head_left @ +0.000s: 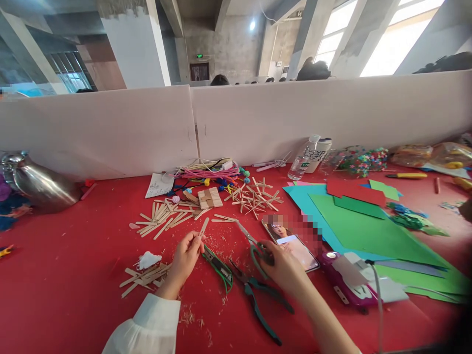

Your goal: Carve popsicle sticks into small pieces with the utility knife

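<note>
My left hand (187, 253) pinches a short wooden craft stick (204, 225) that points up and away. In my right hand (283, 263) is a pair of scissors (246, 231); my fingers are at the green handles, and the blades point toward the far left. Between my hands a green utility knife (218, 265) lies on the red table. Just below it are pliers (254, 290) with dark green handles, their jaws apart. A few loose craft sticks (224, 220) lie beyond the scissor tips, and wood shavings are scattered about.
Heaps of craft sticks (165, 216) lie ahead and at left. A phone (302, 253) is beside my right hand, with a purple device (341, 282) and coloured paper (376, 226) further right. A metal jug (44, 184) stands left, a bottle (303, 160) by the white partition (258, 123).
</note>
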### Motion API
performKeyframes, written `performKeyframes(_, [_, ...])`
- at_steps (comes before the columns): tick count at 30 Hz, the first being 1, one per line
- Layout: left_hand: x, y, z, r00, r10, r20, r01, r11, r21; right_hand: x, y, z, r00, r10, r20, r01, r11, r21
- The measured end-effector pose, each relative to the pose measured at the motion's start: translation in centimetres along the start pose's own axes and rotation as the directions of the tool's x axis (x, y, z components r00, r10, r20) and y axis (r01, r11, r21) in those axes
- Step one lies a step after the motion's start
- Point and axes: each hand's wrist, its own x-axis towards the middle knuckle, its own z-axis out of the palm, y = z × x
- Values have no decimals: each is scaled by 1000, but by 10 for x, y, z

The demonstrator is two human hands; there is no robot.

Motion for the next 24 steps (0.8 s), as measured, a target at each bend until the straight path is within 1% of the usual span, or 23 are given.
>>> performKeyframes(2, [0,1,-1,1000,-9,-10,9,1000,-8,-3,-6,1,999,-5,-34,4,1000,-20])
performKeyframes(4, [1,1,-1,1000,-13,-13,13,1000,-9,-2,-5,-3,997,23,-80,-27,998,-59])
performKeyframes(6, [1,-1,-1,1000,-12,-9,12,1000,-7,3,4,-12,980,110,-163,-130,985,-117])
performKeyframes(8, [1,-2,-1,1000,-9,0,9,1000,-3,11,19,-21,945,220,-242,-264,950,-167])
performKeyframes(11, [0,-3,-1,1000,-5,17,5,1000,4,24,37,-25,918,300,-260,-358,909,-213])
performKeyframes(16, [0,-3,-1,1000,-6,26,6,1000,13,35,45,-17,913,307,-269,-374,893,-249])
performKeyframes(24, [-2,-1,0,999,-13,41,13,1000,8,40,53,-9,894,320,-313,-394,895,-208])
